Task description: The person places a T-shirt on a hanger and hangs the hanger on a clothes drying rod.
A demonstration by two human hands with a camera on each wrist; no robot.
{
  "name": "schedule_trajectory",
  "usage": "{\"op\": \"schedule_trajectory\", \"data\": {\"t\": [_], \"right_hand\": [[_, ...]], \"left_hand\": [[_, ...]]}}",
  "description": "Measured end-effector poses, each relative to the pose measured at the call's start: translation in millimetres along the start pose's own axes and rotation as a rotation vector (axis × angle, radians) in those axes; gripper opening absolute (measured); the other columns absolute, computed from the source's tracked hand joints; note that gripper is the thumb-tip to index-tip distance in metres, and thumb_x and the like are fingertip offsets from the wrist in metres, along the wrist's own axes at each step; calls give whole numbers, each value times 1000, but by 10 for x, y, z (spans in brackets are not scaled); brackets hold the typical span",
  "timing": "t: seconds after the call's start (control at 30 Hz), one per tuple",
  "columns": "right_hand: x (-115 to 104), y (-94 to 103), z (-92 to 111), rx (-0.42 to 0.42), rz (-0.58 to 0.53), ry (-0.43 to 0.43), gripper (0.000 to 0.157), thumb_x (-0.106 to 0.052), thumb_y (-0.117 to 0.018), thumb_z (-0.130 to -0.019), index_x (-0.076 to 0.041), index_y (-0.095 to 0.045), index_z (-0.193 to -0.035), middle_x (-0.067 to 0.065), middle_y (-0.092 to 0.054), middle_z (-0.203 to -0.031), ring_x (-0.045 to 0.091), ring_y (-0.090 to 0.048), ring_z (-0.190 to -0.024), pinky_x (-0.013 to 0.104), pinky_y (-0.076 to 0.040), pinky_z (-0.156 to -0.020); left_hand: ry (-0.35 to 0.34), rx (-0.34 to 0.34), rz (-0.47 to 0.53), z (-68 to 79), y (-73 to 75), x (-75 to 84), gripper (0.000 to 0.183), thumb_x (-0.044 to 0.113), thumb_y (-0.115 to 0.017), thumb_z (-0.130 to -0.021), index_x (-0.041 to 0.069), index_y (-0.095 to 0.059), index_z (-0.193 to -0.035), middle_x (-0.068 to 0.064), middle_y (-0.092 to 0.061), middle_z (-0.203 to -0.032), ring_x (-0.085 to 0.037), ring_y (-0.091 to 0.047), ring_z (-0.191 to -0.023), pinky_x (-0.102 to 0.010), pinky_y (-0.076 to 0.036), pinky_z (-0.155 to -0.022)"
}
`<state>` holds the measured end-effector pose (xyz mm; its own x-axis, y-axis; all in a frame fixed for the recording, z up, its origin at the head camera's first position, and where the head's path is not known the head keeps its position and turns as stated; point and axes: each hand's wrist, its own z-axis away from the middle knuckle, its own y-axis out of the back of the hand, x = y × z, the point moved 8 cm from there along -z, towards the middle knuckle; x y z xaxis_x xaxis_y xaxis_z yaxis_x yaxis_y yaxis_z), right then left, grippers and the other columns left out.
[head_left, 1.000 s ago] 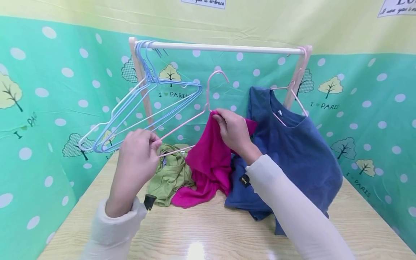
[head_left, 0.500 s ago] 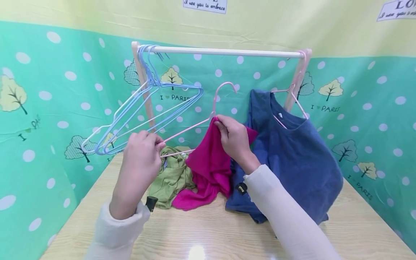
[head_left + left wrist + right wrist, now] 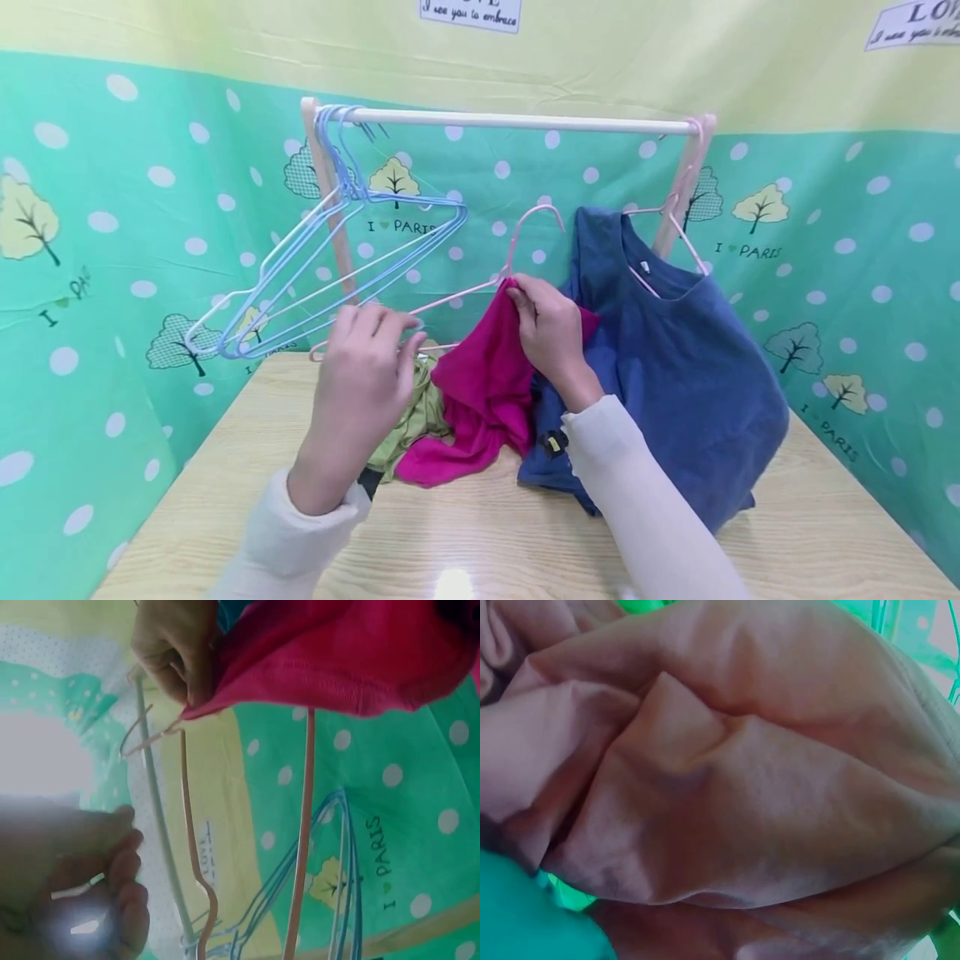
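My right hand (image 3: 551,329) pinches the top edge of a magenta garment (image 3: 487,367) against the neck of a pink hanger (image 3: 457,295). One side of the hanger sits inside the garment; its bare left side sticks out. My left hand (image 3: 367,375) is in front of that bare side, fingers loosely bent. In the left wrist view, the left hand (image 3: 90,862) is apart from the hanger (image 3: 187,817) and holds nothing. Folded fabric (image 3: 727,787) fills the right wrist view, its colours distorted; no fingers can be made out there.
Blue and white hangers (image 3: 300,267) hang at the left end of a white rail (image 3: 510,122). A navy top (image 3: 690,375) hangs on a pink hanger at the right end. A crumpled green garment (image 3: 416,425) lies on the wooden table (image 3: 450,542) beside the magenta one.
My left hand has let go of the hanger's left end and moved right. The right hand has shifted slightly right and down with the hanger and magenta garment; the hanger's hook tilts further right.
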<state>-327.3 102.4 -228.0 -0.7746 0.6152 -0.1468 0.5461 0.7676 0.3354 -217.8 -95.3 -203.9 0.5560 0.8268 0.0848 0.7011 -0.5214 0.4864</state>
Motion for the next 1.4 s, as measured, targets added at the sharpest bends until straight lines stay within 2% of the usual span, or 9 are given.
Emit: {"op": "schedule_trajectory", "data": {"t": [0.13, 0.33, 0.47, 0.57, 0.8, 0.87, 1.13, 1.3, 1.4], "right_hand": [[-4, 10, 30, 20, -17, -14, 17, -9, -64, -101, 4, -71, -111, 18, -73, -101, 29, -72, -91, 41, -60, -85], [-16, 25, 102, 49, -57, -36, 18, -8, -68, -99, 4, -73, -112, 18, -74, -103, 30, -73, -92, 41, -60, -88], [-32, 47, 140, 74, -65, -49, 19, -8, -70, -98, 4, -73, -111, 18, -74, -105, 30, -73, -94, 41, -59, -89], [-45, 60, 158, 86, -68, -65, 19, -9, -70, -97, 3, -74, -112, 17, -75, -106, 30, -73, -96, 42, -59, -90], [-57, 99, 197, 91, -58, -127, 20, -13, -68, -99, 2, -74, -112, 17, -75, -105, 29, -73, -95, 41, -60, -87], [-45, 116, 207, 99, -56, -149, 20, -13, -68, -100, 2, -74, -111, 17, -75, -105, 29, -73, -95, 42, -60, -86], [21, 173, 273, 114, -86, -201, 21, -13, -68, -99, 2, -74, -113, 17, -75, -104, 29, -74, -92, 43, -60, -84], [27, 189, 262, 114, -96, -194, 22, -13, -68, -99, 2, -74, -114, 17, -75, -104, 30, -74, -92, 44, -60, -85], [19, 216, 253, 123, -96, -193, 21, -12, -68, -99, 2, -74, -113, 17, -75, -103, 30, -74, -90, 44, -61, -83]], "left_hand": [[-38, -110, 89, 30, -202, 75, 12, 5, -78, -90, -1, -72, -97, -13, -65, -94, -32, -56, -87, -39, -49, -79], [25, -277, 133, 127, -537, 29, 21, 11, -76, -93, -1, -71, -110, -12, -67, -105, -28, -64, -99, -39, -58, -84], [51, -342, 140, 164, -735, -18, 34, 12, -75, -95, -4, -67, -123, -15, -67, -116, -31, -65, -109, -42, -57, -92], [39, -357, 145, 179, -851, -33, 37, 11, -74, -94, -6, -65, -126, -18, -66, -120, -34, -63, -113, -43, -55, -95], [-82, -280, 187, 204, -953, 58, 9, 3, -76, -91, 0, -72, -99, -11, -65, -104, -31, -59, -96, -38, -55, -82], [-105, -283, 210, 215, -976, 86, 6, 3, -74, -92, 1, -70, -96, -9, -64, -100, -28, -59, -91, -36, -55, -79], [-139, -410, 315, 256, -1078, 162, 7, 7, -67, -98, 5, -61, -100, -3, -60, -89, -18, -57, -81, -32, -53, -73], [-185, -472, 371, 274, -1115, 204, 13, 13, -70, -98, 6, -61, -104, 2, -57, -86, -14, -53, -78, -29, -50, -71], [-176, -510, 388, 291, -1141, 183, 18, 15, -72, -97, 7, -60, -107, 5, -51, -78, -9, -49, -70, -25, -46, -64]]}}
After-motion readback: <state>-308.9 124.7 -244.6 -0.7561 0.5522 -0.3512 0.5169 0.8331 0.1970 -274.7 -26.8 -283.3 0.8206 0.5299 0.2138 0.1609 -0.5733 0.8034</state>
